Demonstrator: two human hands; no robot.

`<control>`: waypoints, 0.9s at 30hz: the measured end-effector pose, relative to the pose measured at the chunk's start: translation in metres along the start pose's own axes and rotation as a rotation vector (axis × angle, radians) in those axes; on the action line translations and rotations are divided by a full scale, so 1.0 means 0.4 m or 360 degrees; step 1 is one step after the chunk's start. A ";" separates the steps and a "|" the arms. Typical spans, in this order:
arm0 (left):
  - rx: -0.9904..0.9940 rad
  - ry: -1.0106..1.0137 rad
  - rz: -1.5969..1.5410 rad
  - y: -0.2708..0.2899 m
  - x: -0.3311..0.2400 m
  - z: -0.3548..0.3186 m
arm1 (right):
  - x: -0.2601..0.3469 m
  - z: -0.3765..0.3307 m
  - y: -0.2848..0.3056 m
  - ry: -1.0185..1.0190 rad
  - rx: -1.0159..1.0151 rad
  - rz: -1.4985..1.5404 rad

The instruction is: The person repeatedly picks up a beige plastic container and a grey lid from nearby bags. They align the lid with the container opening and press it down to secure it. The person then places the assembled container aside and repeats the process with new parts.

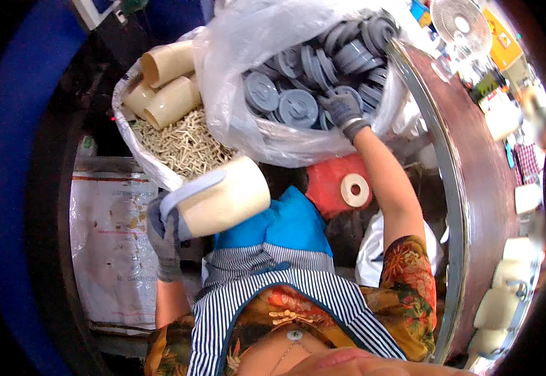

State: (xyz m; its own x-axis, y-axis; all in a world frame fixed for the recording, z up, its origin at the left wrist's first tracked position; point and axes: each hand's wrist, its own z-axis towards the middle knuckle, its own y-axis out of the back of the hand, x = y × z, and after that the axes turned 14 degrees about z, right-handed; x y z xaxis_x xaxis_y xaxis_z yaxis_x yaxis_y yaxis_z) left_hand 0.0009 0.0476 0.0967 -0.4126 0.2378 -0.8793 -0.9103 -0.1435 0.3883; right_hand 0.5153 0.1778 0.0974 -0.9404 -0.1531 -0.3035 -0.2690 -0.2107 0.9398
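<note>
Below-left of the plastic bag (226, 81), the left hand (164, 237) gripped a cream jug (232, 199) at its handle (195, 190) end, likely leaving the right hand (342, 110) free inside among lids (298, 108), its hold unclear

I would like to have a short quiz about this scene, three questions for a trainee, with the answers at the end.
1. Which hand holds the cream cylindrical jug-like container with the curved grey handle?
A) Right
B) Left
C) Both

2. True or false: the grey-gloved right hand reaches into the translucent plastic bag of round grey lids.

3. What lies together with the beige hollow cylinders in the white sack?

Key:
1. B, the grey-gloved left hand.
2. True.
3. Many small, thin beige stick-like pieces.
</note>
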 end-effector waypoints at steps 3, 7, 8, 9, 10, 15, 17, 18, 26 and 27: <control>0.0065 -0.0127 0.0046 -0.006 -0.016 -0.012 | -0.144 0.026 -0.217 -0.0037 0.0655 -0.0060; 0.0143 -0.0086 -0.0065 -0.027 -0.021 -0.011 | -0.079 0.093 -0.115 -0.0355 0.1118 -0.0129; 0.0140 -0.0039 -0.0116 -0.036 -0.034 0.003 | -0.080 0.107 -0.118 -0.0432 0.1064 -0.0139; 0.0137 0.0009 -0.0169 -0.039 -0.041 0.009 | -0.080 0.113 -0.119 -0.0509 0.1010 -0.0149; 0.0147 -0.0043 -0.0162 -0.041 -0.034 0.005 | -0.085 0.107 -0.115 -0.0728 0.0968 0.0060; 0.0064 -0.0115 -0.0292 -0.025 -0.023 0.011 | -0.158 0.021 -0.159 -0.0679 0.0456 -0.0173; -0.0035 0.0167 -0.0327 -0.006 -0.030 -0.015 | -0.123 0.020 -0.070 -0.0933 0.0099 0.0341; -0.0189 0.0448 -0.0380 -0.012 -0.035 -0.020 | -0.105 0.014 -0.019 -0.1025 -0.0111 0.0593; 0.0313 -0.0602 0.0717 0.016 -0.095 -0.033 | 0.415 -0.376 0.257 -0.0371 -0.0693 0.3060; 0.0370 -0.0591 0.0715 0.017 -0.107 -0.037 | 0.451 -0.401 0.288 -0.0204 -0.0713 0.2781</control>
State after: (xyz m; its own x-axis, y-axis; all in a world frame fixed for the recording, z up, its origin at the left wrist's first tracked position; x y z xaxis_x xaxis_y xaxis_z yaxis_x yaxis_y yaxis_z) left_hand 0.0128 0.0223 0.1332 -0.7031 0.5264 -0.4780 -0.6114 -0.1045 0.7844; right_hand 0.3481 -0.0290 0.1258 -0.0610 -0.3968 0.9159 0.9921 -0.1252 0.0118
